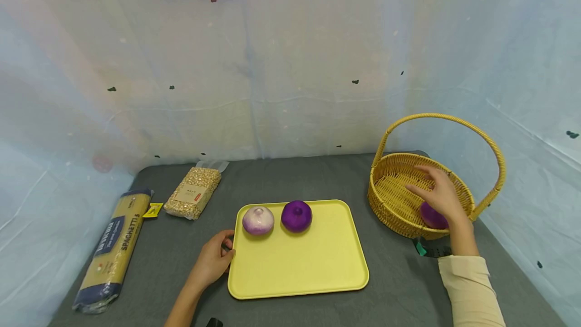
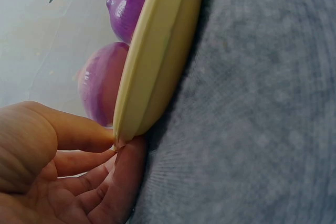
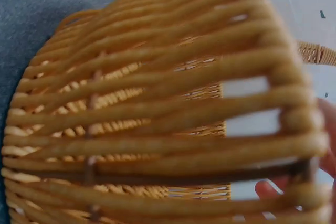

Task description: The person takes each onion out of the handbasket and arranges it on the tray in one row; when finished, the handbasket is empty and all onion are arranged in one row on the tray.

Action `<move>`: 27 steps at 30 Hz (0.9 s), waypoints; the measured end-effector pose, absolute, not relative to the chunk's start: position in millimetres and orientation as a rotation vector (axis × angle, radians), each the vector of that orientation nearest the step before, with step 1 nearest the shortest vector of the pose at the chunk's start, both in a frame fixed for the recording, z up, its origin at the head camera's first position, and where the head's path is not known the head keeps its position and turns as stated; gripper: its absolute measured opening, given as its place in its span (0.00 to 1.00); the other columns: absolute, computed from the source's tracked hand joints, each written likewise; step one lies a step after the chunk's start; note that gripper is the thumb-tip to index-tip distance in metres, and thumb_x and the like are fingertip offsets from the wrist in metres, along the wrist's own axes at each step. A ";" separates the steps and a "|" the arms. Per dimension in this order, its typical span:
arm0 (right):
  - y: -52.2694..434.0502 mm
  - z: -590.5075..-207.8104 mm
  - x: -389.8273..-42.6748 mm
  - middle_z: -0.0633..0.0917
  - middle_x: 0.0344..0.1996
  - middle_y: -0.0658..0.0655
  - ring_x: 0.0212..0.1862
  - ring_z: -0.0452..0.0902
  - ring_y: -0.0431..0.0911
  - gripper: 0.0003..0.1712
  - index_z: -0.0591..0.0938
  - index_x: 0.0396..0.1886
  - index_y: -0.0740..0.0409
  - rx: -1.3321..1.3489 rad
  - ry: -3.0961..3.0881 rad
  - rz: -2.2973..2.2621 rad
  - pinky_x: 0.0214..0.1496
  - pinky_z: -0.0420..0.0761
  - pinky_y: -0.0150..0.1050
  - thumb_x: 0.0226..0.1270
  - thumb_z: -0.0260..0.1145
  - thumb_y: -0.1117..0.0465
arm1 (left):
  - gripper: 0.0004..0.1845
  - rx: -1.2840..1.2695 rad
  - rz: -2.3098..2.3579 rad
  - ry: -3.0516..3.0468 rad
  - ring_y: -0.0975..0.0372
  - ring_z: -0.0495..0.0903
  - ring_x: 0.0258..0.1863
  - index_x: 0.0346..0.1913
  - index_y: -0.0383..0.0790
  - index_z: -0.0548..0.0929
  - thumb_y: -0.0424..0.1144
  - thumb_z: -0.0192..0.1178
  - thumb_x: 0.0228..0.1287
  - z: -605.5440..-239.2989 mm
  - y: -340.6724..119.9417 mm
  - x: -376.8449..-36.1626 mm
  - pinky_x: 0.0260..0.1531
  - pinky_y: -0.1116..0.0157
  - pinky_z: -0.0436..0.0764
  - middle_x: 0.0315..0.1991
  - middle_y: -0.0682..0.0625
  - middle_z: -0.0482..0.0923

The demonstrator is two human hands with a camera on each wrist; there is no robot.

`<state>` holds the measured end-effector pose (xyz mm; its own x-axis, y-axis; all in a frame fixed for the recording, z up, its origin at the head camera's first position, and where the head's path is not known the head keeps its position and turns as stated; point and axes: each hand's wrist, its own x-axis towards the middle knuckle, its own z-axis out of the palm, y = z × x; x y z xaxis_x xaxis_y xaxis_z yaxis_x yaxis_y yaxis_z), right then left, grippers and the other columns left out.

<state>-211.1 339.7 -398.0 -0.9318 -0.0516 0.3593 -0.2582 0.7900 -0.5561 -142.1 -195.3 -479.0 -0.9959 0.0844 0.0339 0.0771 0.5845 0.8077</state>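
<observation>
My left hand [image 1: 212, 261] pinches the left rim of a yellow tray [image 1: 299, 266]; in the left wrist view the thumb [image 2: 84, 134] lies at the rim with fingers under it. On the tray's back left stand a pale purple-and-white onion [image 1: 258, 221] and a dark purple onion [image 1: 297, 217]. Over the wicker basket [image 1: 391, 216] my right hand [image 1: 439, 197] hovers with spread, loosely bent fingers and nothing between them. Below it, inside the basket, lies another purple onion [image 1: 432, 217], partly hidden by the wrist. The basket's woven wall [image 3: 157, 103] fills most of the right wrist view.
At the left lie a spaghetti pack [image 1: 113, 251], a small yellow packet [image 1: 153, 210] and a clear bag of pale grains or beans [image 1: 194, 192]. The basket's tall handle [image 1: 442, 116] arches above it. A pale curtain [image 1: 290, 64] hangs behind the grey table [image 1: 290, 180].
</observation>
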 end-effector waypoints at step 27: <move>349.2 -420.2 -208.6 0.68 0.56 0.78 0.51 0.67 0.70 0.34 0.69 0.60 0.72 -0.149 -2.856 0.860 0.40 0.75 0.57 0.63 0.63 0.51 | 0.21 0.111 1.421 2.774 0.64 0.70 0.18 0.55 0.29 0.73 0.23 0.59 0.56 -478.3 -194.9 -142.4 0.12 0.67 0.74 0.32 0.47 0.71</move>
